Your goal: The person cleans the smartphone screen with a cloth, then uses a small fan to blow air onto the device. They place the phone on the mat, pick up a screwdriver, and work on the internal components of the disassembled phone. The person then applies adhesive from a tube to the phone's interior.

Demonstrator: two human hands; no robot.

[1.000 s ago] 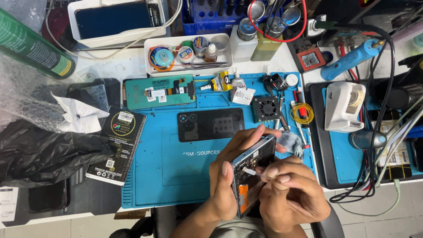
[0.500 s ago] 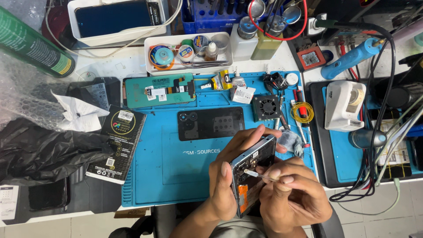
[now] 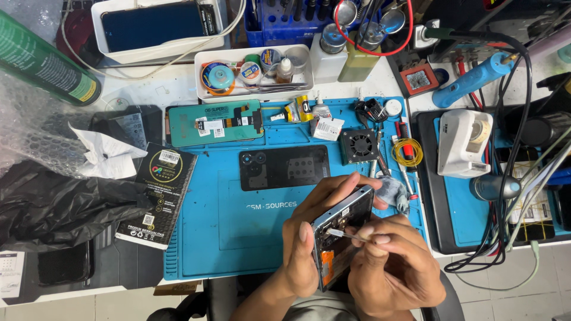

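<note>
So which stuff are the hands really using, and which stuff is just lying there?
In use:
left hand holding the opened phone
right hand pinching thin metal tweezers at its inside

Just lying about:
black back cover on the blue mat
small fan
yellow wire coil
green spray can

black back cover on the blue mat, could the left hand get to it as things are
Probably not freely: the left hand is wrapped around the opened phone. The black back cover lies uncovered on the blue mat just beyond it, nothing between.
</note>
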